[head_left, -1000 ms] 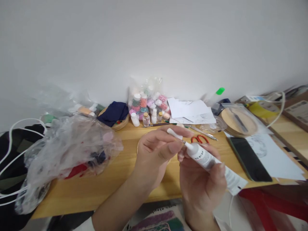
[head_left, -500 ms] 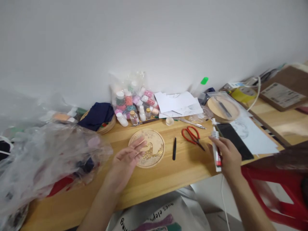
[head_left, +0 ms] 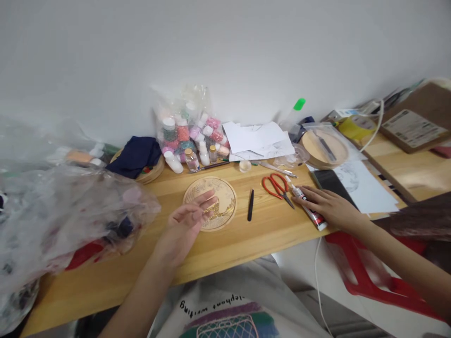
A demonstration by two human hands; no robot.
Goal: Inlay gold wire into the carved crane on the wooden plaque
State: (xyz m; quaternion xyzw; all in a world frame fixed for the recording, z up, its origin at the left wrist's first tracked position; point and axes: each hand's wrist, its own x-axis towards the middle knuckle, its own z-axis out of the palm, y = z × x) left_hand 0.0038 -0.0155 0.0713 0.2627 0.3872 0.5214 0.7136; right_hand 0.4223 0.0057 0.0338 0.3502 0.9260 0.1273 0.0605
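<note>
My left hand hovers over the left part of a round wooden disc that bears a gold plant-like design. Its fingers are apart and lightly curled, with nothing visible in them. On the right, a white and red glue-like tube lies slanted on the table, its nozzle pointing away from me. My right hand rests on it, fingers stretched out across its middle. Left of the tube lie red-handled scissors. Black tweezers lie between the scissors and the disc.
A clear bag of bead jars, small bottles and white papers line the wall. Crumpled plastic bags cover the left side. A dark phone, drawing sheets and a round wooden box are at the right. A red stool stands below.
My right hand has lowered the tube from above the table onto the wood, and its fingers have straightened over it. My left hand stays over the disc. The view has shifted slightly.
</note>
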